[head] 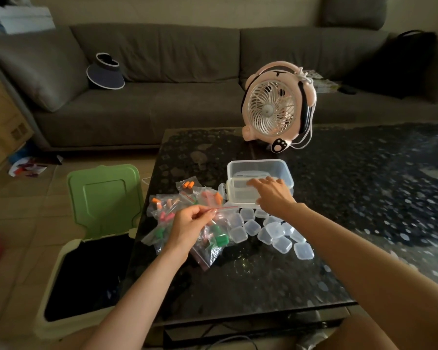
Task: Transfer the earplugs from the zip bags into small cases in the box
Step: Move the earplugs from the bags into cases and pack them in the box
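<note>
Several clear zip bags [177, 213] with orange, pink and green earplugs lie in a heap on the dark table. My left hand [190, 224] hovers over the heap and pinches the red-striped top edge of one zip bag. A clear plastic box [259, 168] stands behind the heap, open, with what looks like its lid leaning at the front. My right hand [271, 194] reaches over the box's near rim, fingers spread and touching that front piece. Several small clear cases [276, 232], all closed, lie scattered just in front of the box, under my right forearm.
A pink desk fan [276, 107] stands at the table's far edge with its white cord hanging. A bin with a raised green lid [104, 195] stands left of the table [364, 198]. A grey sofa [162, 92] runs along the back with a visor hat on it.
</note>
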{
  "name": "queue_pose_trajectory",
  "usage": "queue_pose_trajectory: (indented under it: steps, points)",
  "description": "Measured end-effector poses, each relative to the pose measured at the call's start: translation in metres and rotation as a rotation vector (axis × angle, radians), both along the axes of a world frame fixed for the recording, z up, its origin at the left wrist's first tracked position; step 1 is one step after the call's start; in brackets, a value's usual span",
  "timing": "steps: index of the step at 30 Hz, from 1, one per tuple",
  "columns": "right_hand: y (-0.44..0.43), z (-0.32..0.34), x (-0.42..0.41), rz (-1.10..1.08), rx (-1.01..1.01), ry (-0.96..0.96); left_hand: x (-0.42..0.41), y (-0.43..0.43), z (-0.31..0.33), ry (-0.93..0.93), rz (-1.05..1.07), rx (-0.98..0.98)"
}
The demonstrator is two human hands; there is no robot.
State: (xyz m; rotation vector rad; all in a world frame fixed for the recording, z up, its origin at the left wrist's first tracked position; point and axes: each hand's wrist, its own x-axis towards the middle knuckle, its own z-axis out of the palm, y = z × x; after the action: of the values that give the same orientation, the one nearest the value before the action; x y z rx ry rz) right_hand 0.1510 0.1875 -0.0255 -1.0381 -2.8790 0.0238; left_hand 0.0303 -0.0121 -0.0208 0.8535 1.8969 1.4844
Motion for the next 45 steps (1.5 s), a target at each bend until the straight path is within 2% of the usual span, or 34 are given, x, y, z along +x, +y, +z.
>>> queue_pose_trajectory:
  steps: [4, 6, 8, 10, 14, 18, 24, 28, 32, 35, 40, 45]
  points:
    - [-0.031, 0.006, 0.0, 0.054, 0.05, 0.287, 0.002, 0.0, 0.0, 0.0, -0.008, -0.014]
    - [-0.049, 0.009, 0.0, 0.084, -0.026, 0.486, 0.005, 0.0, 0.002, -0.019, 0.0, -0.024]
    - [-0.067, 0.014, 0.002, 0.049, -0.337, 0.654, 0.007, -0.001, 0.003, -0.046, 0.013, -0.027]
    - [-0.08, 0.016, 0.004, 0.019, -0.693, 0.721, 0.01, -0.001, 0.004, -0.069, 0.014, -0.017]
    - [-0.091, 0.007, 0.01, 0.019, -0.803, 0.759, 0.014, -0.003, 0.005, -0.092, -0.023, 0.037]
    - [-0.097, 0.002, 0.016, 0.007, -0.8, 0.774, 0.015, -0.008, 0.003, -0.072, -0.091, 0.037]
    - [-0.107, 0.008, 0.015, 0.035, -0.796, 0.769, 0.012, -0.013, 0.003, -0.045, -0.059, -0.014]
    - [-0.107, 0.012, 0.014, 0.094, -0.798, 0.719, 0.013, -0.012, 0.004, -0.05, -0.04, -0.051]
    - [-0.108, 0.016, 0.014, 0.14, -0.819, 0.71, 0.014, -0.01, 0.004, -0.075, 0.067, -0.079]
    - [-0.108, 0.016, 0.015, 0.191, -0.748, 0.649, 0.015, -0.01, 0.005, -0.069, 0.027, -0.112]
    - [-0.104, 0.017, 0.017, 0.216, -0.774, 0.641, 0.015, -0.011, 0.004, -0.045, -0.022, -0.178]
    - [-0.103, 0.015, 0.018, 0.243, -0.733, 0.519, 0.017, -0.01, 0.004, -0.023, -0.07, -0.224]
